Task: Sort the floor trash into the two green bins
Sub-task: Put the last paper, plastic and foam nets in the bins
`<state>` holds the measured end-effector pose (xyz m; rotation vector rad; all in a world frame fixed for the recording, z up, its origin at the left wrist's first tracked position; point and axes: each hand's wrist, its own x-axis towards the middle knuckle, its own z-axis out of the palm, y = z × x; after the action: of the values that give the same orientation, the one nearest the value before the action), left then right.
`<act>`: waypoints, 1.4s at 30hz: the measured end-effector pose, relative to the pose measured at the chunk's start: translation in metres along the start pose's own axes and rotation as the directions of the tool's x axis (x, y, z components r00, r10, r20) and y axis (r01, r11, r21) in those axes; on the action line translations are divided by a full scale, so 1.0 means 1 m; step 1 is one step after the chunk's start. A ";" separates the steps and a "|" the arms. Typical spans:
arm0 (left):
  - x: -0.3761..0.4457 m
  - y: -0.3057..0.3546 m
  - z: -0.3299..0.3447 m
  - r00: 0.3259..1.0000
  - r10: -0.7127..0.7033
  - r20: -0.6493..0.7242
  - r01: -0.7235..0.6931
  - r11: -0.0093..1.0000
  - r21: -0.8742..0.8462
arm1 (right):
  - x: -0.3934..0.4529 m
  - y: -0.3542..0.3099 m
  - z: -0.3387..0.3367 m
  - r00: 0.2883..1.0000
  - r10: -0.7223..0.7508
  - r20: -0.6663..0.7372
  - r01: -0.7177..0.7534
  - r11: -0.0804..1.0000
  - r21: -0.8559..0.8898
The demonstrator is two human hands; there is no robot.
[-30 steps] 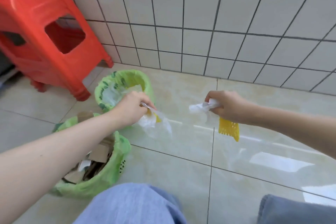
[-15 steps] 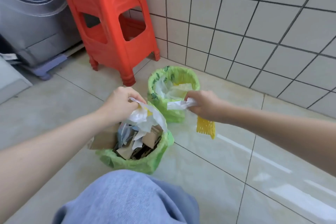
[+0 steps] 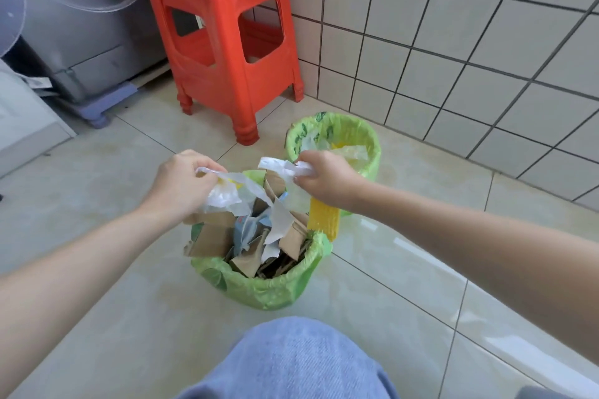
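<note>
Two green-lined bins stand on the tiled floor. The near bin [image 3: 275, 291] is packed with cardboard scraps and paper. The far bin [image 3: 372, 152] holds thin plastic film. Over the near bin's left rim, my left hand [image 3: 181, 185] grips a crumpled white plastic wrapper with a yellow patch [image 3: 227, 194]. My right hand [image 3: 327, 181] hovers between the two bins, pinching a crumpled white paper [image 3: 282, 167]; a yellow foam net [image 3: 324, 220] hangs below it from the same hand.
A red plastic stool [image 3: 223, 42] stands behind the bins against the white tiled wall [image 3: 453, 42]. A grey washing machine [image 3: 71, 16] sits at the far left. My knee in blue trousers [image 3: 291, 363] fills the bottom centre.
The view has swung left and nearer. Both hands have moved over the near bin with their trash still gripped; the right hand sits closer to the left one.
</note>
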<state>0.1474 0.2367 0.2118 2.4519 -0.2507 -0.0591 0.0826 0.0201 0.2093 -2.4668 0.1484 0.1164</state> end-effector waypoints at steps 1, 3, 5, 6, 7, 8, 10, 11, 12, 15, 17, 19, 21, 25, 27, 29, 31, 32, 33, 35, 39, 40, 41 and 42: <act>0.001 0.000 0.002 1.000 -0.002 0.004 0.002 1.000 -0.007 | 0.001 0.001 0.001 1.000 0.006 -0.006 -0.006 1.000 0.001; 0.005 0.003 0.009 1.000 -0.005 0.018 0.006 1.000 -0.017 | 0.003 0.006 0.001 0.999 0.023 -0.022 -0.023 1.000 -0.003; 0.011 0.010 0.019 1.000 0.001 0.028 0.000 0.999 -0.038 | 0.006 0.012 -0.002 0.998 0.046 -0.038 -0.046 0.999 0.000; 0.015 0.014 0.024 1.000 0.004 0.028 -0.003 0.999 -0.051 | 0.009 0.014 -0.004 0.998 0.052 -0.047 -0.052 0.999 -0.002; 0.020 0.018 0.030 1.000 0.004 0.026 -0.003 0.998 -0.061 | 0.012 0.017 -0.007 0.997 0.056 -0.057 -0.056 0.998 -0.007; 0.025 0.023 0.035 1.000 0.004 0.023 -0.003 0.998 -0.068 | 0.016 0.020 -0.011 0.996 0.064 -0.065 -0.065 0.998 -0.010; 0.036 0.034 0.046 1.000 -0.001 0.021 0.003 0.997 -0.079 | 0.027 0.027 -0.019 0.994 0.089 -0.070 -0.090 0.996 -0.009; 0.042 0.039 0.050 1.000 -0.014 0.016 0.016 0.996 -0.087 | 0.033 0.031 -0.022 0.992 0.096 -0.076 -0.097 0.995 -0.002; 0.049 0.044 0.055 0.999 -0.037 0.012 0.038 0.994 -0.107 | 0.041 0.037 -0.025 0.990 0.112 -0.089 -0.112 0.994 0.003; 0.075 0.060 0.068 0.994 -0.114 0.003 0.111 0.969 -0.219 | 0.064 0.055 -0.035 0.976 0.158 -0.150 -0.157 0.987 0.019; 0.093 0.069 0.078 0.993 -0.115 0.004 0.112 0.958 -0.264 | 0.079 0.066 -0.040 0.969 0.182 -0.167 -0.180 0.983 0.028; 0.109 0.075 0.090 0.994 -0.112 0.012 0.111 0.957 -0.269 | 0.095 0.076 -0.042 0.964 0.195 -0.179 -0.195 0.981 0.018; 0.123 0.080 0.105 0.993 -0.119 0.029 0.122 0.954 -0.273 | 0.110 0.087 -0.042 0.961 0.211 -0.177 -0.212 0.977 0.016; 0.145 0.088 0.140 0.987 -0.132 0.092 0.154 0.937 -0.313 | 0.139 0.110 -0.037 0.957 0.236 -0.172 -0.243 0.970 -0.023; 0.152 0.089 0.158 0.983 -0.130 0.127 0.164 0.936 -0.312 | 0.151 0.121 -0.033 0.953 0.231 -0.196 -0.242 0.970 -0.034; 0.161 0.089 0.174 0.984 -0.120 0.135 0.154 0.948 -0.279 | 0.161 0.132 -0.026 0.948 0.238 -0.211 -0.250 0.968 -0.035; 0.168 0.088 0.187 0.986 -0.084 0.143 0.114 0.969 -0.221 | 0.170 0.144 -0.017 0.947 0.244 -0.206 -0.250 0.968 -0.001; 0.171 0.087 0.193 0.988 -0.057 0.146 0.082 0.981 -0.174 | 0.172 0.149 -0.011 0.950 0.244 -0.196 -0.246 0.969 0.018; 0.172 0.085 0.196 0.988 -0.023 0.151 0.042 0.991 -0.124 | 0.171 0.150 -0.008 0.953 0.241 -0.186 -0.238 0.971 0.036; 0.184 0.081 0.214 0.984 0.040 0.173 -0.038 0.999 -0.014 | 0.179 0.162 0.002 0.957 0.238 -0.165 -0.230 0.971 0.067; 0.190 0.071 0.233 0.928 0.117 0.353 -0.218 0.941 0.260 | 0.174 0.175 0.015 0.992 0.126 -0.011 -0.125 0.970 -0.207; 0.191 0.070 0.237 0.903 0.105 0.417 -0.253 0.914 0.318 | 0.173 0.180 0.018 0.992 0.113 0.055 -0.090 0.946 -0.312; 0.191 0.069 0.242 0.874 0.091 0.478 -0.291 0.886 0.361 | 0.172 0.183 0.020 0.986 0.120 0.116 -0.065 0.916 -0.397; 0.191 0.068 0.244 0.846 0.086 0.526 -0.333 0.856 0.395 | 0.172 0.185 0.020 0.977 0.137 0.162 -0.051 0.892 -0.450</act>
<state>0.2973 -0.0038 0.0683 2.8370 -0.8617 -0.5995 0.2265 -0.1248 0.0592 -2.8850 0.1747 0.4756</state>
